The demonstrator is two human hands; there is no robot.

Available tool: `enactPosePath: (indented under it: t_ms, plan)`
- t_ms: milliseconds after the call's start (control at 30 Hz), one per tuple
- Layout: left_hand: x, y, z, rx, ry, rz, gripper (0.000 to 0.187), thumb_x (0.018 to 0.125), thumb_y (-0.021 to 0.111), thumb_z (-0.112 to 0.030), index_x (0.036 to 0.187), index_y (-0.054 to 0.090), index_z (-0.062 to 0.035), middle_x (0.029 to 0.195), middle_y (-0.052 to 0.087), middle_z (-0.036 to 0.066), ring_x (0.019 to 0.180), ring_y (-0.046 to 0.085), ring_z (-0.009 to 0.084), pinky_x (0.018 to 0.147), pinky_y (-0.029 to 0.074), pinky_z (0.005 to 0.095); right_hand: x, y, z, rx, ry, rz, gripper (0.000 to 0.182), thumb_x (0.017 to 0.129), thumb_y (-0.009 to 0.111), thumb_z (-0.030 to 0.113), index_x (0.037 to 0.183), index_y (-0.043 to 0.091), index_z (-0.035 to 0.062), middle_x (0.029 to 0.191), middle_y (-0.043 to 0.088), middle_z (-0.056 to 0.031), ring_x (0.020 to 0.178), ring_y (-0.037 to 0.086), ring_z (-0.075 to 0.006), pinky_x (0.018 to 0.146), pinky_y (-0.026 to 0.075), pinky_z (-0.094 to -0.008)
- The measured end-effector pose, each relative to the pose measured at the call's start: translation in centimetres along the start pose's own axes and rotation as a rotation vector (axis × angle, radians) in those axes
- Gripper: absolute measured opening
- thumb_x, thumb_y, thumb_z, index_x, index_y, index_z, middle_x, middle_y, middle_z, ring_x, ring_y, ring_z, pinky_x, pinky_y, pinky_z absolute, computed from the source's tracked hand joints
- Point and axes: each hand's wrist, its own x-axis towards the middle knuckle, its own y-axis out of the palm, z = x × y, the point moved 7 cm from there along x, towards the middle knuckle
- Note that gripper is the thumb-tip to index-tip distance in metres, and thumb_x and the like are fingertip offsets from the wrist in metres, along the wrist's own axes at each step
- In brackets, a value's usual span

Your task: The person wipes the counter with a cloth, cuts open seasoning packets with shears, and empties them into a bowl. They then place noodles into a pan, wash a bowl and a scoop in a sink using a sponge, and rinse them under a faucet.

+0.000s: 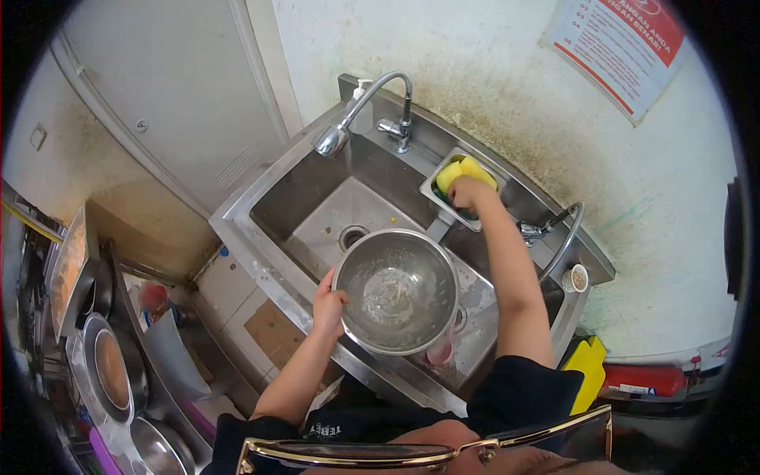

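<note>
My left hand (328,305) grips the rim of a round steel mixing bowl (396,293), thumb over the edge. The bowl is tilted toward me above the sink divider, and whitish wet residue marks its inside. My right hand (471,194) reaches into a small steel tray (431,190) at the back of the sink. Its fingers are curled down beside yellow sponges (469,169), touching something green and dark. The fingertips are partly hidden, so what they hold cannot be made out.
The steel double sink (317,218) has a flexible faucet (332,141) over its left basin and another faucet (542,229) at right. A pink cup (439,351) lies in the right basin. A small white cup (575,278) stands on the right rim. Bowls (162,446) crowd the lower left.
</note>
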Motion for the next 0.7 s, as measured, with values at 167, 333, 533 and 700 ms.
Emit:
enactPosePath:
  t_ms: [167, 333, 533, 700]
  plan:
    - [1.0, -0.6, 0.8, -0.045, 0.004, 0.027, 0.07, 0.057, 0.038, 0.014, 0.124, 0.049, -0.0042, 0.106, 0.059, 0.005, 0.087, 0.055, 0.013, 0.066, 0.042, 0.02, -7.2, -4.4, 6.2, -0.165, 0.018, -0.477, 0.034, 0.067, 0.055, 0.007, 0.101, 0.059, 0.0048, 0.109, 0.054, -0.0222, 0.092, 0.058, -0.0364, 0.077, 0.049, -0.0404]
    - [0.9, 0.3, 0.0, -0.035, -0.023, 0.019, 0.075, 0.055, 0.035, 0.016, 0.126, 0.046, -0.0039, 0.107, 0.059, 0.008, 0.086, 0.059, 0.017, 0.067, 0.048, 0.0238, -10.9, 5.7, 14.4, 0.122, -0.394, -0.443, 0.031, 0.073, 0.057, 0.008, 0.102, 0.047, 0.0069, 0.101, 0.049, -0.0192, 0.086, 0.057, -0.038, 0.074, 0.047, -0.0451]
    - [0.2, 1.7, -0.9, -0.098, 0.056, 0.038, 0.073, 0.055, 0.032, 0.019, 0.122, 0.05, -0.0012, 0.105, 0.061, 0.009, 0.087, 0.059, 0.0166, 0.07, 0.047, 0.0244, -8.0, 18.8, 20.1, -0.119, -0.38, -0.262, 0.027, 0.076, 0.054, 0.008, 0.101, 0.044, 0.0013, 0.093, 0.054, -0.0193, 0.071, 0.063, -0.0319, 0.057, 0.052, -0.0407]
    - [0.6, 0.8, 0.0, -0.102, 0.149, -0.033, 0.072, 0.053, 0.032, 0.018, 0.12, 0.052, -0.0003, 0.099, 0.062, 0.009, 0.076, 0.06, 0.0152, 0.062, 0.048, 0.0235, -5.5, 15.9, 16.3, -0.076, -0.15, -0.328, 0.024, 0.081, 0.048, 0.013, 0.104, 0.046, 0.0046, 0.082, 0.059, -0.0166, 0.073, 0.064, -0.0327, 0.06, 0.052, -0.0432]
